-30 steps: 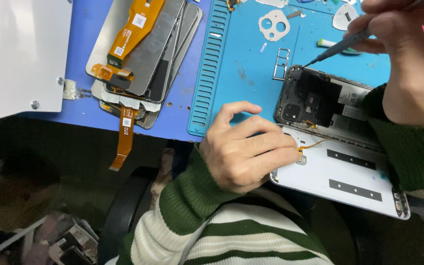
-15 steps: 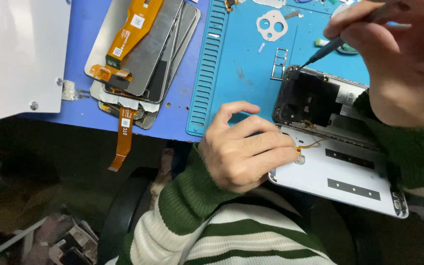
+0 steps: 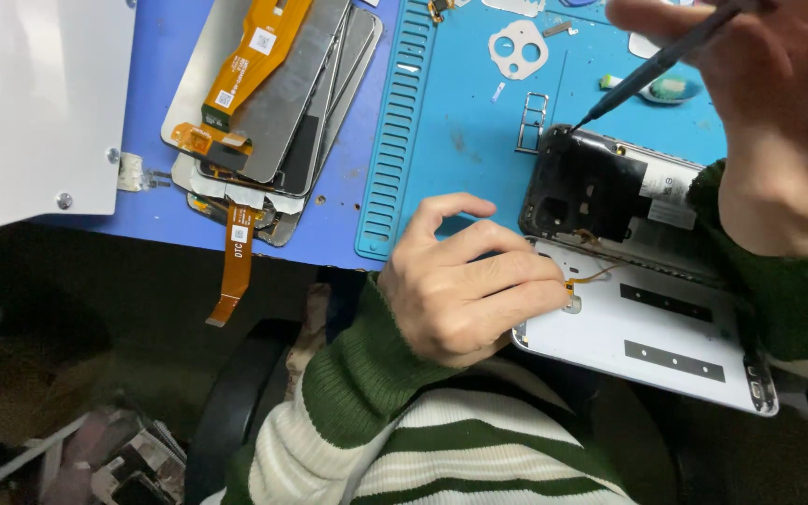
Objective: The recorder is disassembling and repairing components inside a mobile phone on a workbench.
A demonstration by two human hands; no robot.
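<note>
Blue mat: carries the opened phone, lying at its near edge.
Left hand: I keep my grip pressed on the phone's corner.
Right hand: grip clamped on the screwdriver; hold the tip vertical at the top edge.

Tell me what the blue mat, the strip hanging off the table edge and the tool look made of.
Mat: likely silicone or rubber; matte, with moulded ribs.
Strip: apparently thin flexible film, a flex cable; orange, glossy, drooping over the edge.
Tool, in the right hand: dark, slim, pointed; metal or plastic, can't tell.
</note>
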